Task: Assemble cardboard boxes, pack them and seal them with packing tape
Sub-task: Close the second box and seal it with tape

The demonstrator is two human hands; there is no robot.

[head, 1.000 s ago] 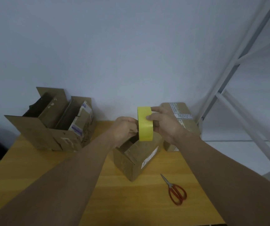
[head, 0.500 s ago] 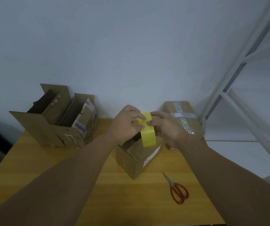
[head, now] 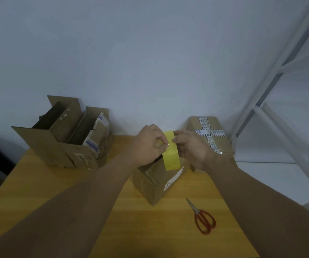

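Note:
A yellow roll of packing tape (head: pixel 172 155) is held up between both hands, just above a small cardboard box (head: pixel 157 185) in the middle of the table. My right hand (head: pixel 192 148) grips the roll from the right side. My left hand (head: pixel 150 144) pinches at the tape's outer surface near the top of the roll with thumb and fingertips. The small box carries a white label on its side, and its top is partly hidden behind the roll and my hands.
A large open cardboard box (head: pixel 64 140) with flaps up stands at the back left. A taped, sealed box (head: pixel 210 136) stands at the back right against the wall. Red-handled scissors (head: pixel 203 218) lie on the wooden table (head: pixel 47 185). A white metal frame (head: pixel 273 112) rises at the right.
The roll has turned from edge-on to tilted, and it came down closer to the small box. My left hand moved from beside the roll onto its top surface.

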